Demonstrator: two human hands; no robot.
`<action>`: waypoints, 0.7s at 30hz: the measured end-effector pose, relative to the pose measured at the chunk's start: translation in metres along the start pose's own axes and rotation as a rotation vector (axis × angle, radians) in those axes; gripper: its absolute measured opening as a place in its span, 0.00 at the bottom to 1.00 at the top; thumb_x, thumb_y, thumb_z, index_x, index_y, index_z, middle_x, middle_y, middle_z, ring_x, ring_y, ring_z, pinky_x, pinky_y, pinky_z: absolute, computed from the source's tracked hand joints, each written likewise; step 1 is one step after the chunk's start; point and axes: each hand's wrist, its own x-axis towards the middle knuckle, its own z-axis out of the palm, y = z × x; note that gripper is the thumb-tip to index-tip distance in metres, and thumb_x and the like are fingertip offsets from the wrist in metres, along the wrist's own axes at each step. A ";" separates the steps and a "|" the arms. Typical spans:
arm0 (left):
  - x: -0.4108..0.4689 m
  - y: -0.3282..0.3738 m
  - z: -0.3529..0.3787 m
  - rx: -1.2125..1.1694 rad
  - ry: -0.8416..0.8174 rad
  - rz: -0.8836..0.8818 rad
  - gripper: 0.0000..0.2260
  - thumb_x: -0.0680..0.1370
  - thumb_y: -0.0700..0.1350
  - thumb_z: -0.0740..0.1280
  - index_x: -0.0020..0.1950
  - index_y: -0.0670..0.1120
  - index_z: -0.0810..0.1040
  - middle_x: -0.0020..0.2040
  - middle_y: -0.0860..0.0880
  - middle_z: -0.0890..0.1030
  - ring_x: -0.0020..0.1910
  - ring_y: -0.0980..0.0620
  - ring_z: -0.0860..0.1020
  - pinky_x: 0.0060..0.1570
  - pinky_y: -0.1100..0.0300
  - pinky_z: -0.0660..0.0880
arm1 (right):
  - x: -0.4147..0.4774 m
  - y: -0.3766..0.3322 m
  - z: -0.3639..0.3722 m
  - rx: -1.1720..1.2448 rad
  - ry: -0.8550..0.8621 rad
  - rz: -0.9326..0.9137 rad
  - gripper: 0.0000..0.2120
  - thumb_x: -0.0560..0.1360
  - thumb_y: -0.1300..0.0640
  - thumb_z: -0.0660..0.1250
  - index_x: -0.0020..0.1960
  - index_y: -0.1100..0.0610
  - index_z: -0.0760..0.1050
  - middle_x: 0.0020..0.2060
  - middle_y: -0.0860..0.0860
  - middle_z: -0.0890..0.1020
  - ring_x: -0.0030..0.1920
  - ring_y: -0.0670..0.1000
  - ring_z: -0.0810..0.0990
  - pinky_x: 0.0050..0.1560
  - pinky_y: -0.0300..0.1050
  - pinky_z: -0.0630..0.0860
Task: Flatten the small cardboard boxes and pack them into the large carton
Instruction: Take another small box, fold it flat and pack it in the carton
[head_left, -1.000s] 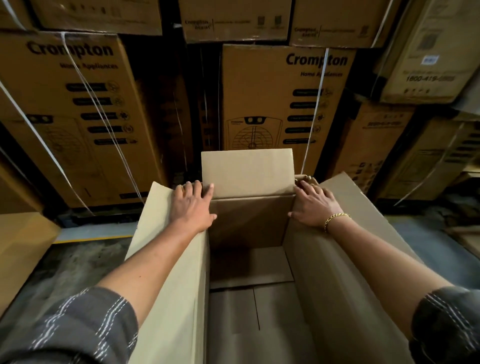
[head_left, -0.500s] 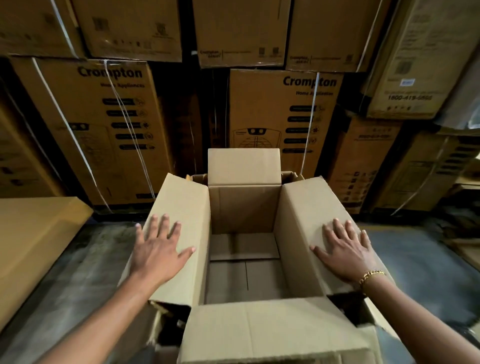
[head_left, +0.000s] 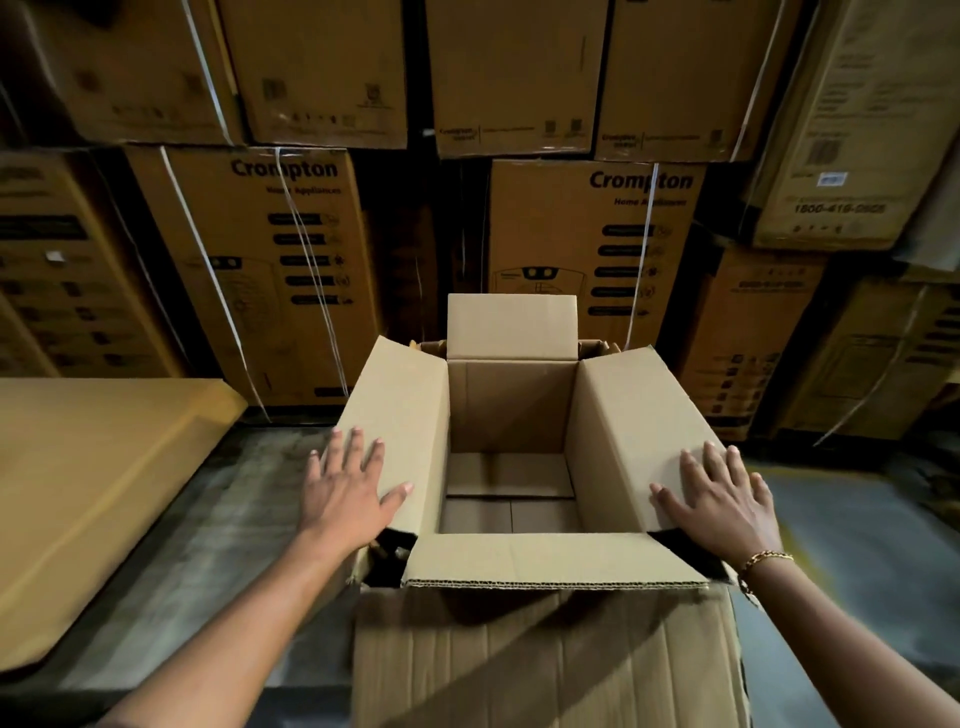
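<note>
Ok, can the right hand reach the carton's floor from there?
Probably yes. The right hand lies flat on the right flap, beside the opening; all four flaps of the carton stand clear of it and nothing shows inside. Whether the arm is long enough, I cannot tell.

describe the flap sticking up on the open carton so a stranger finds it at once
Before the wall of stacked Crompton boxes stands one open plain carton. Its far flap rises upright at the back edge. The side flaps slope outward under the left hand and right hand, and the near flap folds toward the camera.
</note>
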 end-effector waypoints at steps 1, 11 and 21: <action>-0.001 -0.001 -0.004 -0.001 -0.002 0.009 0.39 0.78 0.72 0.40 0.83 0.51 0.45 0.82 0.43 0.42 0.81 0.41 0.40 0.76 0.40 0.43 | 0.000 0.000 -0.005 0.026 0.002 0.002 0.39 0.76 0.28 0.46 0.80 0.48 0.54 0.82 0.51 0.49 0.81 0.53 0.43 0.78 0.58 0.47; -0.005 -0.030 -0.037 -0.124 0.215 0.036 0.41 0.75 0.73 0.36 0.83 0.52 0.49 0.83 0.46 0.44 0.81 0.44 0.43 0.77 0.41 0.44 | 0.010 -0.031 -0.067 0.109 0.198 -0.082 0.39 0.76 0.28 0.48 0.81 0.46 0.51 0.82 0.48 0.50 0.81 0.51 0.44 0.78 0.57 0.44; -0.020 -0.150 -0.044 -0.243 0.325 -0.040 0.40 0.76 0.73 0.44 0.80 0.51 0.61 0.81 0.46 0.57 0.80 0.44 0.56 0.75 0.41 0.56 | 0.004 -0.179 -0.105 0.270 0.172 -0.307 0.41 0.75 0.27 0.48 0.82 0.45 0.50 0.82 0.47 0.48 0.81 0.49 0.44 0.78 0.55 0.43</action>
